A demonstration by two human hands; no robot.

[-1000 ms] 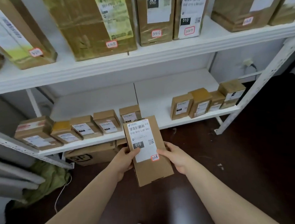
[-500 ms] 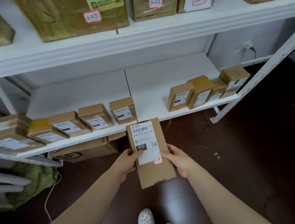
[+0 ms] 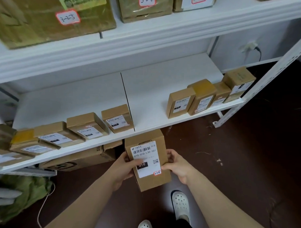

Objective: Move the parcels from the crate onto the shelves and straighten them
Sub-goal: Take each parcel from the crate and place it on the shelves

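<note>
A small brown cardboard parcel [image 3: 150, 181] was held in the air just in front of the lower shelf [image 3: 156, 90], its far end close to the shelf's front lip. Its white shipping label [image 3: 145, 158] faced upward, showing a barcode, a black block reading "010", and a red-bordered sticker [image 3: 157, 172] handwritten "3-3-8".

The left hand [image 3: 122, 167] gripped the parcel's left side, thumb lying across the label and fingers curled underneath. The right hand [image 3: 176, 165] clasped the right edge, its fingers wrapped around the side.

On the white lower shelf, a row of small parcels [image 3: 87, 126] lay along the front edge to the left, labels up and leaning on one another. Well apart to the right, a second group of parcels [image 3: 180, 104] stood upright side by side, the farthest sitting higher than the rest. The stretch of shelf between the two groups was directly behind the held parcel.

Above, the upper shelf [image 3: 149, 38] carried larger boxes [image 3: 38, 19], one stickered "3-2-6".

Under the lower shelf lay a flat cardboard carton [image 3: 78, 162], with green cloth [image 3: 25, 191] heaped to its left. A white metal upright [image 3: 268, 79] slanted down at the right. The person's white perforated shoes [image 3: 181, 204] stood on a dark brown floor [image 3: 247, 169].
</note>
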